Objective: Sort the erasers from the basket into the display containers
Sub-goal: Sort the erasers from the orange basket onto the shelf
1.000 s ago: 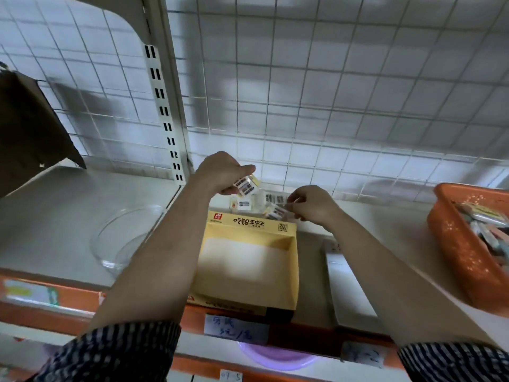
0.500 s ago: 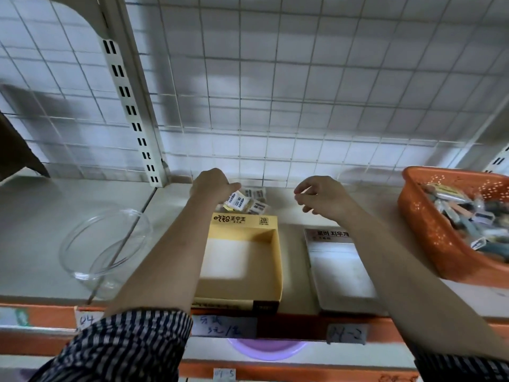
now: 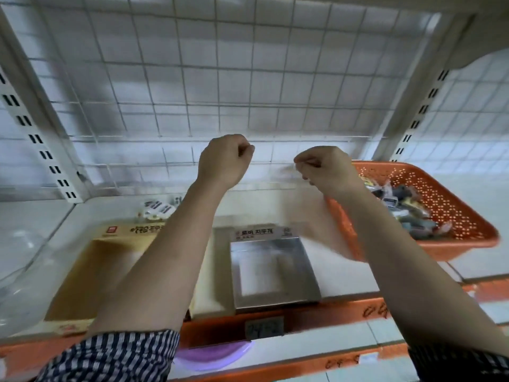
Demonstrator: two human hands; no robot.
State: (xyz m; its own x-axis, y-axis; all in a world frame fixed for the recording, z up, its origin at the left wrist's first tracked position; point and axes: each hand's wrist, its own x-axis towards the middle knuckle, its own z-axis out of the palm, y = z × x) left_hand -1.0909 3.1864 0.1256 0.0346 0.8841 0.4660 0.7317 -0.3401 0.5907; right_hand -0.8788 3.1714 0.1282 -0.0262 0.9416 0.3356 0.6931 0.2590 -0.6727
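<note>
Left hand (image 3: 224, 158): raised at frame centre, fingers curled, nothing seen in it.
Right hand (image 3: 322, 168): just beside it, likewise curled, apparently empty.
Erasers (image 3: 158, 209): loose on the shelf behind the yellow box (image 3: 121, 230), centre left; more in the orange basket (image 3: 468, 241), right.
Axis: loose ones lie flat, long axes roughly across the frame; blur limits certainty.
Risk: my left forearm, passing close, may knock them backward.

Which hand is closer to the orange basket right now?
Right. The right hand is raised just left of the basket; the left hand is raised further left, farther from it.
</note>
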